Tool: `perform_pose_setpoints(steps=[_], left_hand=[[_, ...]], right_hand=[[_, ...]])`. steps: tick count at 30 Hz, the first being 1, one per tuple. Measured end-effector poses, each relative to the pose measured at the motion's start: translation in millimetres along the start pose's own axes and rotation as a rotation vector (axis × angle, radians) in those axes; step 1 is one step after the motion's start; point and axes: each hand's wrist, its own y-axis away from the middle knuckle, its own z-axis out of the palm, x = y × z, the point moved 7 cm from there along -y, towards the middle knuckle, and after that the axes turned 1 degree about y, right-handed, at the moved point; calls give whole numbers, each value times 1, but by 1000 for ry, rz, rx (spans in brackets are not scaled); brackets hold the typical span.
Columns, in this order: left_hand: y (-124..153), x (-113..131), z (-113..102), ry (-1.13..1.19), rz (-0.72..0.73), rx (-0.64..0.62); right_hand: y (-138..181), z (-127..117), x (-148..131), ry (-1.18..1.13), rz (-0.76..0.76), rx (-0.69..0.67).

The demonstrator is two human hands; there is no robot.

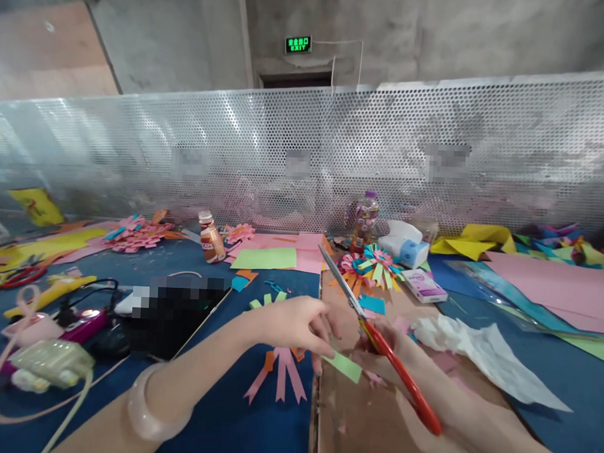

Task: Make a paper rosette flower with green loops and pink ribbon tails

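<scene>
My right hand (377,350) is closed around scissors (393,367) with red handles, their blades pointing up and away to the left. The fingers of my left hand (302,327) are bent, and a short light-green paper strip (346,369) meets their tips. The strip lies between my two hands, close to the right fingertips. Below my left hand is a paper flower with pink notched strips (282,379) and orange pieces; my hand covers its middle. Light-green strips (269,300) show beyond the wrist. A small blue paper piece (372,304) lies past the scissors.
Several paper flowers (379,263), a drink bottle (365,222), a smaller bottle (211,238) and a tissue pack (414,251) stand toward the perforated metal partition (265,158). Crumpled white tissue (486,355) lies right. At left are cables, a power bank (85,327) and other scissors (24,274).
</scene>
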Motion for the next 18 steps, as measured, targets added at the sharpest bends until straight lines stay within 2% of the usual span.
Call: perform_pose_setpoints(steps=[3, 7, 11, 15, 18], left_hand=[[-4, -8, 0, 74, 19, 73], [-9, -12, 1, 114, 21, 109], [-12, -12, -2, 214, 72, 194], [-10, -13, -11, 457, 137, 371], [-11, -14, -2, 596, 149, 369]], right_hand=[[1, -5, 0, 1, -13, -37], [-2, -12, 6, 4, -42, -42], [0, -18, 11, 57, 15, 77], [10, -18, -7, -82, 48, 153], [18, -14, -24, -203, 83, 125]])
